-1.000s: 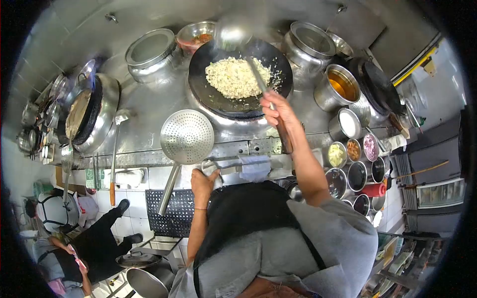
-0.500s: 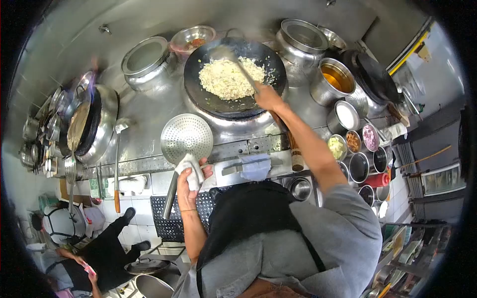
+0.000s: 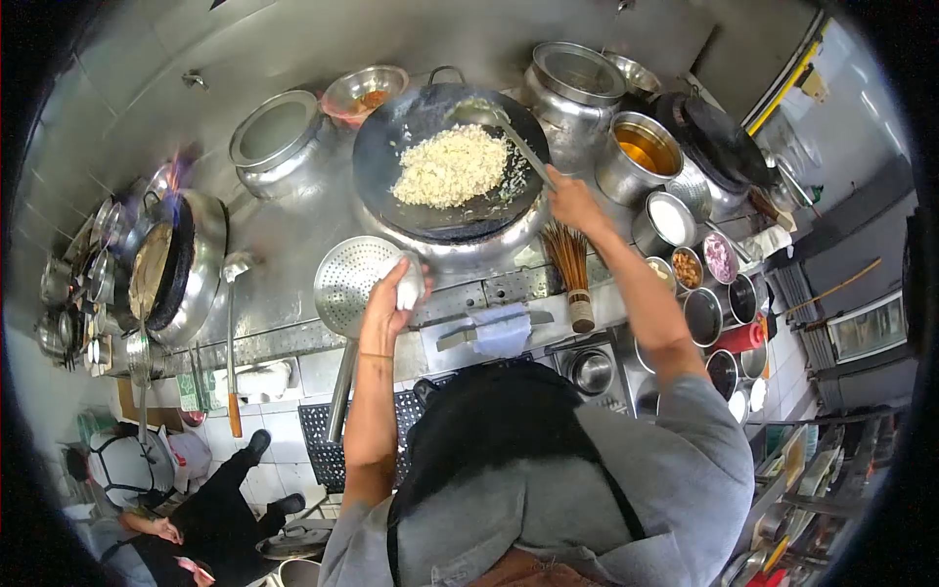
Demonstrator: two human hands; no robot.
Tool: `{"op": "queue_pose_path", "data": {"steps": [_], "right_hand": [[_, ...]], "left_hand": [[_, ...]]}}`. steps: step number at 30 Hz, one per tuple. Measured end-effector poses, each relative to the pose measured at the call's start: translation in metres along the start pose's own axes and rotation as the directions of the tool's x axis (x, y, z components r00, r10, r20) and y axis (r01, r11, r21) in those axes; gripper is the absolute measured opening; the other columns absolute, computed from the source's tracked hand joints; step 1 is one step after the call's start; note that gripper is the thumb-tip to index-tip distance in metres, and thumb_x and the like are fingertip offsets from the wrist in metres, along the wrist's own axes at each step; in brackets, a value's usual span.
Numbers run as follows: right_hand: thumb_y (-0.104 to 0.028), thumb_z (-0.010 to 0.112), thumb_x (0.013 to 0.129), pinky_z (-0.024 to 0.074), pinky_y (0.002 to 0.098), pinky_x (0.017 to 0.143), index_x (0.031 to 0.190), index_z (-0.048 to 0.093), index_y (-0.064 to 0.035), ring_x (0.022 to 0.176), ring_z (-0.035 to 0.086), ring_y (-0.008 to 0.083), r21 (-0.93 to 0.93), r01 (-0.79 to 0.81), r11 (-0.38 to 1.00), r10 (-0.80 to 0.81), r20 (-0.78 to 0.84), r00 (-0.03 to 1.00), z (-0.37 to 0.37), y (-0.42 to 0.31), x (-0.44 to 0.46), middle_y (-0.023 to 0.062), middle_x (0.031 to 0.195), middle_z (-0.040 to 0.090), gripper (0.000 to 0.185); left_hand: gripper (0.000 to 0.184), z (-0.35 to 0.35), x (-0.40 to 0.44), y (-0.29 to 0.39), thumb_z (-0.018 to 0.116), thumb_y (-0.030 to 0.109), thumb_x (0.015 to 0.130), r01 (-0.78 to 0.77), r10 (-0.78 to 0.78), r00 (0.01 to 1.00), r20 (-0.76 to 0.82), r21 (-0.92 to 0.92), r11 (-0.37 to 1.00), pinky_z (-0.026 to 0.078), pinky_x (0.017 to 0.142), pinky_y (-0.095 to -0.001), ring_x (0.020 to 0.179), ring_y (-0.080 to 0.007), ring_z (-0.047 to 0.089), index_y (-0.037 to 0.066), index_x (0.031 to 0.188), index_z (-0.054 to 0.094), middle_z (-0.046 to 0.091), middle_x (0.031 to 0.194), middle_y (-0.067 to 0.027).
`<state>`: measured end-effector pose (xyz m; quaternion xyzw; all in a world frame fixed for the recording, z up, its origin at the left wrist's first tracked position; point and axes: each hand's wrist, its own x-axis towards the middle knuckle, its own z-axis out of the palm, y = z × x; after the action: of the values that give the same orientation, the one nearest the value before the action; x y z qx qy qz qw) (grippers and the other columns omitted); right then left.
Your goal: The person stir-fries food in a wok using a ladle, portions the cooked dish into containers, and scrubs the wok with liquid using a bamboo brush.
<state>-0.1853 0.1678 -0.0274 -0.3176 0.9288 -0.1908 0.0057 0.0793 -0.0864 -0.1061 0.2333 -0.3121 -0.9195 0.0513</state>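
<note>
Right hand: grip closed round the handle of a ladle, with no slack visible. The ladle slants away and to the left, its bowl inside the wok, at the far right edge of the rice. Contact between bowl and rice cannot be confirmed. The rice lies heaped in the middle of the wok, with loose grains scattered on the wall to the right.

Left hand: grip partly closed, holding a bunched white cloth between thumb and fingers; some fingers are hidden. The hand is over the right edge of a strainer; whether the two touch cannot be told. The strainer's handle points toward the person, past the near edge of the counter.

Surroundings: a brush lies just left of the right forearm, bristles toward the wok. A folded towel lies between the left hand and the brush. Right of the wok stand a pot of amber liquid and a smaller pot with white contents. A second person is at lower left, well apart from the wok.
</note>
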Motion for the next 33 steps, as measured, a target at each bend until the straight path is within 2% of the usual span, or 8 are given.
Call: {"op": "queue_pose_path", "data": {"steps": [4,7,10,15,17,24,30,33], "right_hand": [[-0.006,0.050,0.083,0.0493,0.0496,0.087,0.126,0.049,-0.0010,0.097,0.061,0.0455,0.111,-0.117,0.987,0.121,-0.035,0.992,0.049,-0.029,0.049,0.0314,0.105,0.062,0.044],[-0.002,0.047,0.082,0.0508,0.0480,0.085,0.129,0.050,-0.0057,0.098,0.062,0.0418,0.143,0.031,0.989,-0.049,0.127,0.991,0.056,-0.061,0.042,0.0285,0.102,0.064,0.048],[0.000,0.048,0.081,0.0520,0.0481,0.078,0.138,0.045,-0.0152,0.090,0.064,0.0397,0.024,0.099,0.995,-0.102,0.229,0.968,0.007,-0.081,-0.025,0.0260,0.098,0.064,0.059],[-0.001,0.054,0.080,0.0515,0.0490,0.068,0.137,0.048,-0.0222,0.078,0.064,0.0388,-0.195,0.065,0.979,-0.029,0.186,0.982,-0.067,-0.056,-0.099,0.0201,0.092,0.065,0.061],[-0.005,0.056,0.081,0.0511,0.0489,0.068,0.135,0.051,-0.0214,0.079,0.064,0.0397,-0.218,0.154,0.964,-0.159,-0.006,0.987,-0.075,-0.037,-0.122,0.0197,0.092,0.065,0.056],[-0.006,0.063,0.080,0.0508,0.0485,0.072,0.130,0.054,-0.0157,0.079,0.065,0.0393,-0.387,0.018,0.922,0.061,0.191,0.980,-0.150,-0.059,-0.177,0.0237,0.089,0.065,0.052],[-0.001,0.057,0.079,0.0499,0.0506,0.079,0.130,0.046,-0.0029,0.084,0.063,0.0435,-0.280,0.113,0.953,-0.094,0.079,0.992,-0.023,-0.033,-0.100,0.0234,0.096,0.064,0.053],[-0.003,0.058,0.080,0.0479,0.0518,0.080,0.133,0.047,-0.0075,0.088,0.062,0.0450,-0.168,-0.017,0.986,0.037,0.117,0.992,-0.001,-0.053,-0.089,0.0241,0.096,0.065,0.054]], "left_hand": [[0.048,0.007,0.024,0.008,0.041,0.047,0.099,0.050,-0.053,0.996,-0.067,-0.049,0.998,0.055,0.073,-0.0426,0.086,-0.0293,0.063,0.005,0.115,0.055,0.064,0.101,-0.0140],[0.054,0.020,0.034,0.013,0.025,0.055,0.100,0.024,-0.026,0.997,-0.075,-0.029,0.999,0.051,0.081,-0.0540,0.093,-0.0306,0.061,0.012,0.118,0.052,0.062,0.106,-0.0099],[0.055,0.038,0.053,0.022,0.021,0.057,0.099,-0.027,0.031,0.997,-0.070,0.051,0.998,0.051,0.080,-0.0503,0.089,-0.0295,0.061,0.014,0.118,0.051,0.060,0.104,-0.0086],[0.021,0.045,0.095,0.016,0.060,0.034,0.092,0.179,-0.179,0.976,-0.123,-0.006,0.984,0.052,0.072,-0.0413,0.085,-0.0224,0.056,0.017,0.103,0.057,0.059,0.093,-0.0028],[0.016,0.051,0.097,0.018,0.066,0.027,0.087,0.183,-0.197,0.967,-0.161,-0.099,0.978,0.052,0.070,-0.0406,0.086,-0.0212,0.056,0.017,0.097,0.059,0.059,0.091,-0.0027],[0.020,0.059,0.094,0.020,0.072,0.027,0.085,0.276,-0.285,0.955,-0.083,-0.111,0.955,0.055,0.067,-0.0415,0.080,-0.0244,0.057,0.012,0.086,0.059,0.058,0.085,-0.0068],[0.014,0.061,0.122,0.009,0.063,0.018,0.089,0.312,-0.324,0.944,-0.063,-0.145,0.939,0.053,0.062,-0.0376,0.073,-0.0230,0.055,0.010,0.078,0.057,0.056,0.076,-0.0060],[0.013,0.045,0.135,-0.019,0.052,0.015,0.091,0.243,-0.242,0.970,0.032,-0.224,0.944,0.047,0.051,-0.0310,0.065,-0.0190,0.052,0.011,0.078,0.055,0.052,0.069,-0.0040]]}}
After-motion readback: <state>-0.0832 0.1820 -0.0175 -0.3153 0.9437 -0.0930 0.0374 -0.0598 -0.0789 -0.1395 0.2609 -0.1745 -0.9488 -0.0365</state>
